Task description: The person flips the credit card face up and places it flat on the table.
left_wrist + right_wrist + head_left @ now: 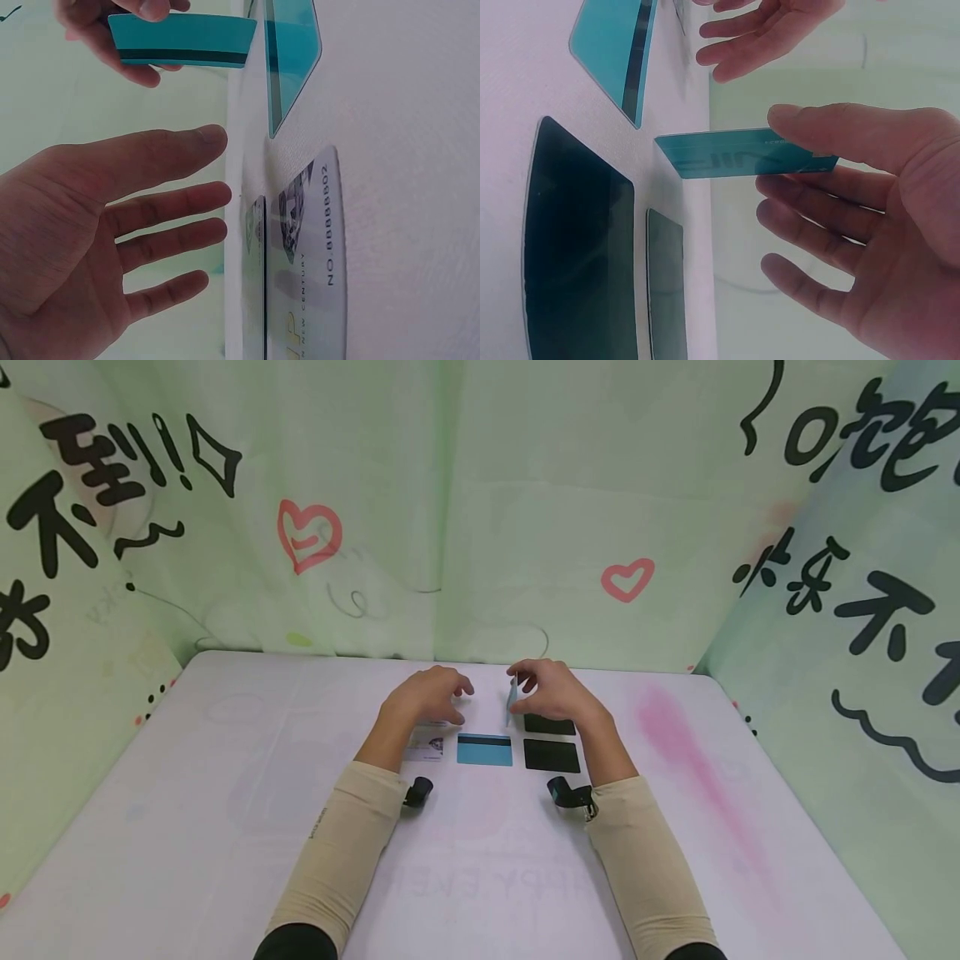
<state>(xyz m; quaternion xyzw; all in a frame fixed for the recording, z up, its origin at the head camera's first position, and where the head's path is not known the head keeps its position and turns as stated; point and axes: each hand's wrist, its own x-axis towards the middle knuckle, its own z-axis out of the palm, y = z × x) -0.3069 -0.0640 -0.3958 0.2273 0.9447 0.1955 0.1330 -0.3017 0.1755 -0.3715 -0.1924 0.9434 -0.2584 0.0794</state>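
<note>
My right hand [555,691] pinches a blue card [720,154] between thumb and fingers. That card stands on edge, its lower end close to the tabletop, and its dark stripe shows in the left wrist view. My left hand [431,693] holds nothing; its fingers reach out loosely over two white printed cards [307,247]. Between the hands, a second blue card [483,752] with a dark stripe lies flat. Two black cards [551,756] lie one behind the other beneath and in front of my right hand, which partly covers the rear one.
The cards sit in rows on a white-covered table [225,827], toward its back edge. Pale green curtains [480,527] with black writing and red hearts hang behind and at both sides. A small black camera [567,793] sits at each wrist.
</note>
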